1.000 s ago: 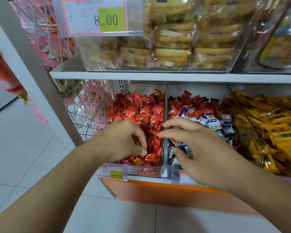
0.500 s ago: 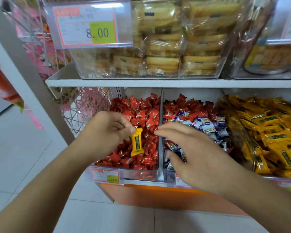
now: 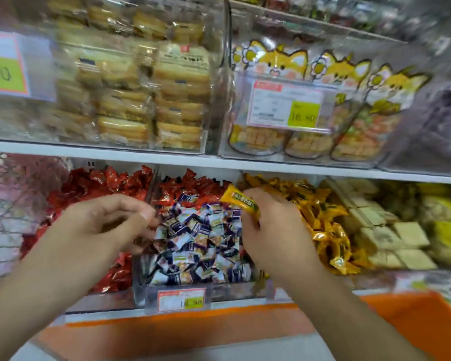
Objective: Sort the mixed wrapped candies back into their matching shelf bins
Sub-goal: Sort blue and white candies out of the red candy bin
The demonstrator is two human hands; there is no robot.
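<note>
My right hand pinches a yellow wrapped candy with a green label, holding it over the edge between the middle bin and the yellow-candy bin. My left hand hovers with loosely curled fingers and nothing in it, over the divider between the red-candy bin and the middle bin. The middle bin holds blue-and-white candies in front and red ones behind.
A white shelf edge runs just above the bins, with clear boxes of packaged cakes and fox-printed snack bags on it. Beige wrapped squares fill a bin further right. A wire rack stands at left. An orange base panel lies below.
The yellow candy passed from my left hand to my right, which has carried it rightward toward the yellow bin. My left hand has let go. The view shifted right.
</note>
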